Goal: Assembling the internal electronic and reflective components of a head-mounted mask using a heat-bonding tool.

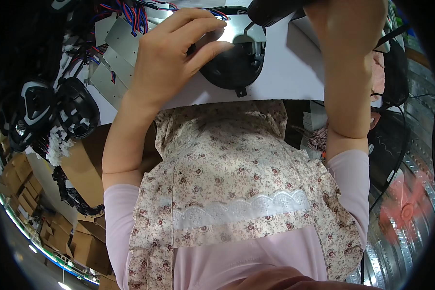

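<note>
Fingers [203, 29] of the left hand [171, 58] lie curled over a black oval speaker [232, 65], thumb pressed to its rim, holding down a thin metal plate [241, 29] across its top. The speaker rests on the white counter [285, 72], long axis running away from the person. The right hand [345, 29] grips a black tool [275, 9] above the plate, fingers hidden. More plates with red and blue wires [130, 19] lie left; cardboard boxes [24, 183] stand below.

one head-worn fisheye view, looking steeply down, close over the white worktable [285, 77].
</note>
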